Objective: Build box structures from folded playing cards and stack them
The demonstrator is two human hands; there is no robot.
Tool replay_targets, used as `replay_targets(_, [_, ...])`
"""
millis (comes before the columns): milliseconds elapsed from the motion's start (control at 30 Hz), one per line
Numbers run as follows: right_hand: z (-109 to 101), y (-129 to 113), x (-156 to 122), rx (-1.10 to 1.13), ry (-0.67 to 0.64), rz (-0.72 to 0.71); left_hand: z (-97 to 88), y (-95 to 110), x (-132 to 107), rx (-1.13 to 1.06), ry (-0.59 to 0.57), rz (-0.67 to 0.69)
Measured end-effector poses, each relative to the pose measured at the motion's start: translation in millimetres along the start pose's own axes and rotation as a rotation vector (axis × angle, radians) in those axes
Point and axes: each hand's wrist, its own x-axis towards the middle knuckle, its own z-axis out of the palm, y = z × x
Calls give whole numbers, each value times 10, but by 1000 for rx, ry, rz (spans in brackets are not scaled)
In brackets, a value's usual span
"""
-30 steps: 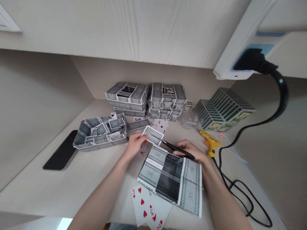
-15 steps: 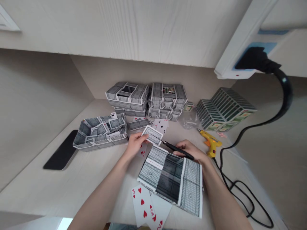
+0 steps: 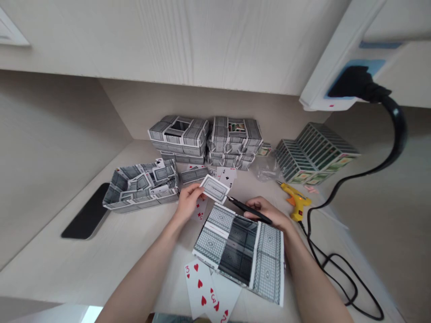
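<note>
Between the front and back edges of the tabletop [image 3: 97,264], the left hand [image 3: 189,200] pinches a playing card [image 3: 214,189] in its fingers, while the right hand's [image 3: 267,210] fingers curl around black scissors [image 3: 248,209] pointed at the card's right end, just beyond a card-covered box [image 3: 215,249]. Cutting seems the step in hand; the next move likely calls for keeping the card steady against the blades.

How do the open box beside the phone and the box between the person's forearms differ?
The open box lacks a cover and holds loose cards; the panelled box shows a top with a dark panel. The open box stands beside the phone; the panelled box lies between the forearms. Both show patterned card backs.
</note>
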Motion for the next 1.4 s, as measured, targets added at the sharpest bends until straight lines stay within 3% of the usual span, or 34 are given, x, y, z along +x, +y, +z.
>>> replay_targets(800, [20, -25, 9, 25, -8, -6, 70, 8, 6, -8, -57, -13])
replay_targets(1400, [24, 28, 21, 60, 20, 23, 59, 8, -3, -1, -26, -34])
